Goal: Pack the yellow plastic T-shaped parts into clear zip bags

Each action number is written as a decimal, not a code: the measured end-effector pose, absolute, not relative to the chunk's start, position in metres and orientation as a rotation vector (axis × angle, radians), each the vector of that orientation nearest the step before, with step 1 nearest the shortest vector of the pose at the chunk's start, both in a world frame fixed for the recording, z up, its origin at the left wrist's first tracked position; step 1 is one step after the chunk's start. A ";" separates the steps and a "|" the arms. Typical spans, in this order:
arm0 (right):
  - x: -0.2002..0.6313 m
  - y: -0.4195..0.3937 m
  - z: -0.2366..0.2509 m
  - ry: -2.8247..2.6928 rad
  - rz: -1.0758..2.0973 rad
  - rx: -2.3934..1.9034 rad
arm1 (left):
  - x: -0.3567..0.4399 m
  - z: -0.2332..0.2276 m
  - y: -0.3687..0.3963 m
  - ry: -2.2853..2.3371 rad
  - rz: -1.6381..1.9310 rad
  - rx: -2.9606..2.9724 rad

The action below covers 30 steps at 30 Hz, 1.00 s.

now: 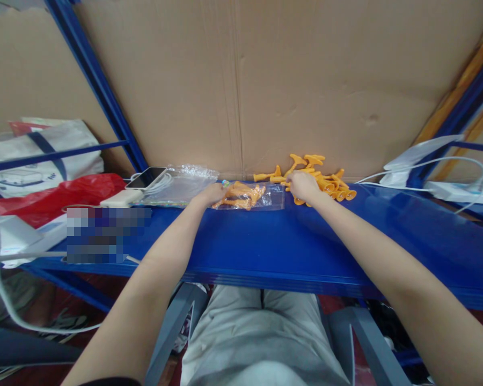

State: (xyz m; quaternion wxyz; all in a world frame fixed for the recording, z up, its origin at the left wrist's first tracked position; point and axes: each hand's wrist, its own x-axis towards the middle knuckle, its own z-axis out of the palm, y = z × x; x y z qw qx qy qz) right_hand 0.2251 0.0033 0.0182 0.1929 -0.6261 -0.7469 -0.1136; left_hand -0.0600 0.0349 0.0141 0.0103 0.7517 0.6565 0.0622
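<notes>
Head view, left hand [212,193]: closed on the end of a clear plastic bag [253,196] lying on the blue shelf [265,241], orange plastic pieces inside it.
Head view, right hand [302,185]: fingers down among the loose pile of orange plastic pieces [326,179] just right of the bag; whether it pinches one, I cannot tell.
Head view, left of the bag: stack of empty clear bags [185,182], phone [145,177] with white cable.
Head view, behind: cardboard sheet [265,80].

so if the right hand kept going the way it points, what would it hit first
Probably the pile of orange plastic parts that the right hand already touches on the blue metal shelf; beyond it stands the brown cardboard wall. Depth is unclear.
</notes>
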 end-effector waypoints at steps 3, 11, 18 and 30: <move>0.242 0.006 0.021 -2.297 -0.336 -1.883 | -0.062 0.012 0.038 2.097 0.239 2.304; 0.260 0.022 0.014 -2.515 -0.133 -1.824 | -0.066 0.010 0.039 2.151 0.265 2.268; 0.268 0.025 0.006 -2.528 -0.208 -1.816 | -0.067 0.010 0.040 2.136 0.211 2.295; 0.260 0.012 0.015 -2.383 -0.554 -1.624 | -0.066 0.009 0.040 2.116 0.243 2.298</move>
